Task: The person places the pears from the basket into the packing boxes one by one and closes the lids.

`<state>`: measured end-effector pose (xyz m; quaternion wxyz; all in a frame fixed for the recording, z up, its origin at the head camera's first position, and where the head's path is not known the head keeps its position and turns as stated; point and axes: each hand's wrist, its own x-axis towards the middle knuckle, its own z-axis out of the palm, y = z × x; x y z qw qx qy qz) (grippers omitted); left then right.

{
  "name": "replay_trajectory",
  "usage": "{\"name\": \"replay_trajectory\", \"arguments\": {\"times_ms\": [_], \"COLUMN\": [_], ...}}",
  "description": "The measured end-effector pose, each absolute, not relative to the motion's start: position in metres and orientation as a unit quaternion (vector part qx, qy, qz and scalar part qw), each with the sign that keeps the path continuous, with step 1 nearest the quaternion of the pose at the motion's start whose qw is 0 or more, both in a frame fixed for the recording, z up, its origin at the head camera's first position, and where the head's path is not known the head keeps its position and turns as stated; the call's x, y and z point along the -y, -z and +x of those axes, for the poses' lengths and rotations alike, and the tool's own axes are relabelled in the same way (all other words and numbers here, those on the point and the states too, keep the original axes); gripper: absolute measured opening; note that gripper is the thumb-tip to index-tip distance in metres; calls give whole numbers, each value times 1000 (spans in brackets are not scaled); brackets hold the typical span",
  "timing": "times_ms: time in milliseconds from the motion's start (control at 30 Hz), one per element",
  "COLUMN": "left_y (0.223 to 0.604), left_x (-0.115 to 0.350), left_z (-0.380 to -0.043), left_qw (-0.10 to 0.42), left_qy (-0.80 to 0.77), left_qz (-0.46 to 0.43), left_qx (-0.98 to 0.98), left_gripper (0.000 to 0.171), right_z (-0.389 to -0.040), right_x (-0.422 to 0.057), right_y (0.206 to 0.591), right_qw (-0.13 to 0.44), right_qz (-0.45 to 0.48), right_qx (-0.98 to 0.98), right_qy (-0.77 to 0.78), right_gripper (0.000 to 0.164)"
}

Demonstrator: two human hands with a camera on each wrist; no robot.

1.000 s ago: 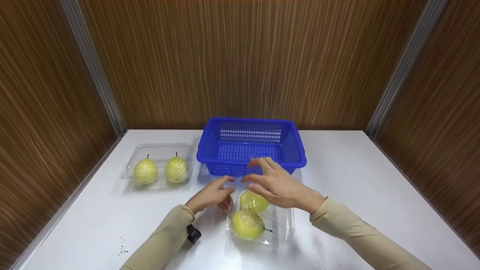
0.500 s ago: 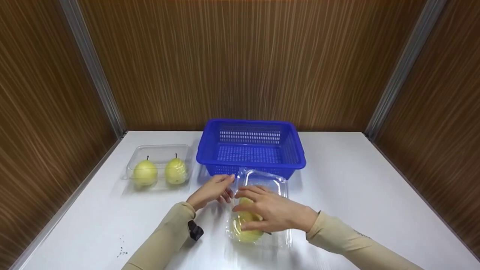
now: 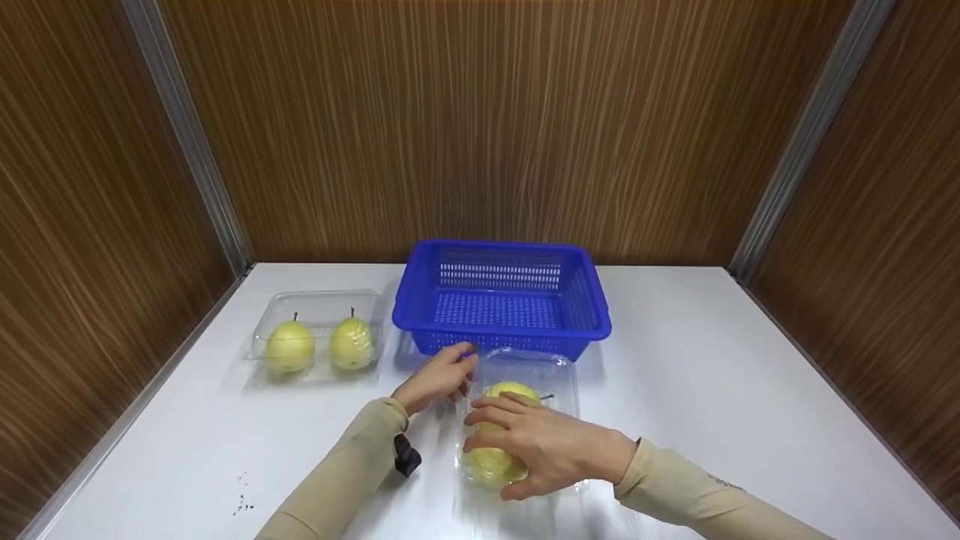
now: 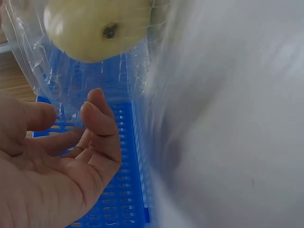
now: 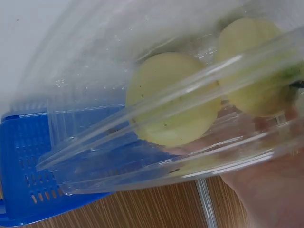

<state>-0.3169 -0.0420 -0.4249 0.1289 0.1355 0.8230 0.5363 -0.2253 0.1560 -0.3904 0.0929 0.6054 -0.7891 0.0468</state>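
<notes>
A clear plastic clamshell box [image 3: 559, 375] lies in front of the blue basket, with two yellow-green pears inside. Its far pear [image 3: 511, 389] shows a dark stem pointing right; the near pear [image 3: 491, 471] is partly covered by my right hand [image 3: 547, 446]. That hand lies over the box with fingers spread, and in the right wrist view it shows through the plastic behind the pears. My left hand [image 3: 442, 377] is at the box's far left corner, fingers loosely bent. In the left wrist view, a gap shows between thumb and fingers, with the plastic edge beside them.
The blue perforated basket [image 3: 501, 328] stands behind the box, close to its far end. To the left sits another clear clamshell box [image 3: 322, 300] with two pears [image 3: 291, 346] in it. Wood-patterned panels [image 3: 480, 127] enclose the white table [image 3: 675, 360] at the back and sides.
My right hand has come down and toward me from above the box's far end, onto the pears' side. The plastic lid's far edge has lowered. My left hand has shifted slightly toward the far corner.
</notes>
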Motion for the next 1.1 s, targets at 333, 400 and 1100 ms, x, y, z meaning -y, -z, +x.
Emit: {"name": "replay_trajectory", "arguments": {"times_ms": [333,400,1100], "left_y": [428,429,424], "left_x": [43,42,41], "left_z": [-320,-320,-334], "left_qw": [109,101,145], "left_qy": [-540,-541,-586], "left_qz": [115,109,48], "left_qx": [-826,-828,-796], "left_gripper": [31,29,19], "right_z": [-224,-223,-201], "right_x": [-157,-156,-142], "right_y": [394,394,401], "right_qw": [88,90,159], "right_qz": [618,618,641], "right_qx": [779,779,751], "right_qy": [-55,-55,14], "right_gripper": [58,56,40]}}
